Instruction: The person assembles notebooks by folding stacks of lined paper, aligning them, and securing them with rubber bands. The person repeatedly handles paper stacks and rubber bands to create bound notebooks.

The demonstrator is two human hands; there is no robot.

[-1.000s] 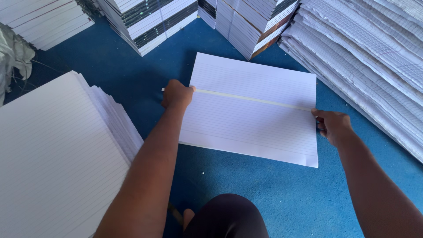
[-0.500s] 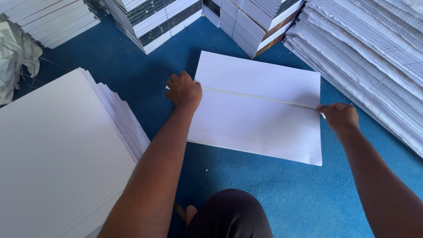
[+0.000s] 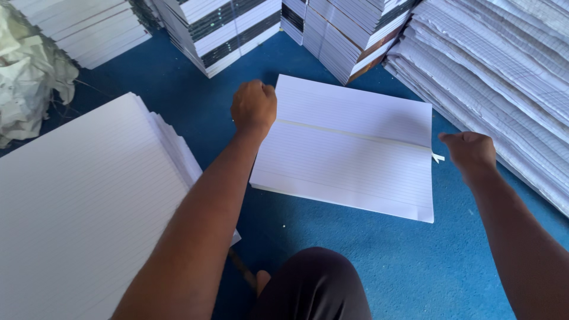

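Closest to the camera, the person's knee (image 3: 314, 284) in dark cloth is at the bottom, above the blue floor (image 3: 415, 272). On the left lies a big pile of lined paper sheets (image 3: 83, 207), its edges fanned a little.

In the middle, a folded bundle of lined paper (image 3: 349, 154) lies flat on the floor, and a thin pale strip (image 3: 355, 134) runs across it from left to right. The left hand (image 3: 253, 105) is closed to a fist and rests at the left end of the strip, on the edge of the bundle. The right hand (image 3: 471, 153) is just beside the right edge, fingers curled narrow; the small free end of the strip (image 3: 437, 157) sticks out near it, but I cannot tell if the fingers pinch it.

Farther away, stacks of bound notebooks (image 3: 237, 29) stand in a row, a tall leaning pile of ruled paper (image 3: 510, 77) fills the right side, and crumpled white wrapping (image 3: 29, 77) is at the far left.
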